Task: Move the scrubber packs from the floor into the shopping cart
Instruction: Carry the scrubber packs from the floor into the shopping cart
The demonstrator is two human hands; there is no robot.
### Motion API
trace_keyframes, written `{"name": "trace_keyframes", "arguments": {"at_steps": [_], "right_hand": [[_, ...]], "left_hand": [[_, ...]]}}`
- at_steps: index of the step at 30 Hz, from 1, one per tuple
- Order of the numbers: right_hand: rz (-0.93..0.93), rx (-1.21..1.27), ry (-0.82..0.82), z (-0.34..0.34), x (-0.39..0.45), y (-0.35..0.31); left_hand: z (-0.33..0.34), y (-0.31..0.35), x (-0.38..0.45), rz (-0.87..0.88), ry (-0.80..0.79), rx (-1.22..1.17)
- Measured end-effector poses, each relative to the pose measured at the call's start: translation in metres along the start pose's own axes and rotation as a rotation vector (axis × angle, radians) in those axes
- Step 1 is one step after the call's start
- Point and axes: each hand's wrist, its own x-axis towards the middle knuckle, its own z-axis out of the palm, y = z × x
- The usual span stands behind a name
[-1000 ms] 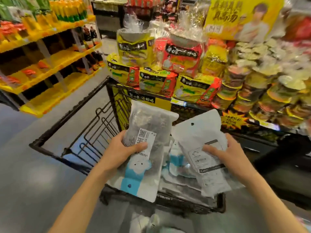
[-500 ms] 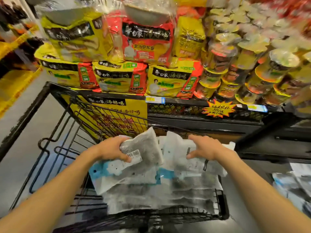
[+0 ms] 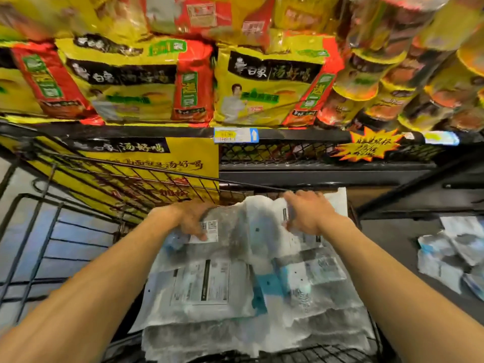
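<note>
Both my arms reach into the black wire shopping cart (image 3: pixel 78 226). My left hand (image 3: pixel 190 218) grips a clear scrubber pack with a barcode label (image 3: pixel 225 229) at the far end of the cart. My right hand (image 3: pixel 306 213) holds a white scrubber pack (image 3: pixel 267 231) beside it. Both packs lie low on a pile of several scrubber packs (image 3: pixel 235 297) that fills the cart's right half. More scrubber packs (image 3: pixel 453 252) lie on the floor to the right of the cart.
Right behind the cart stands a black display shelf (image 3: pixel 288 134) stacked with yellow and red noodle bags (image 3: pixel 136 79) and noodle cups (image 3: pixel 408 74). The cart's left half shows bare wire over the grey floor (image 3: pixel 78 244).
My hands brought both packs down from above the cart onto the pile and pushed them toward the far end. The view tilted closer to the shelf.
</note>
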Motion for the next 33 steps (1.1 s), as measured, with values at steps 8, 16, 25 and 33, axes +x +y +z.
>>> {"name": "trace_keyframes", "arguments": {"at_steps": [8,16,25,33], "right_hand": [[0.117,0.307,0.169,0.025,-0.040,-0.013],[0.192,0.466,0.282,-0.003,-0.165,0.026],[0.436,0.653,0.672,-0.036,-0.382,0.203],[0.833,0.735,0.748,0.058,-0.590,0.375]], "left_hand": [[0.040,0.035,-0.041,0.090,0.445,-0.094],[0.009,0.129,-0.116,0.181,0.509,0.125],[-0.058,0.410,-0.143,0.630,0.638,0.358],[-0.008,0.699,-0.161,0.957,0.637,0.542]]}}
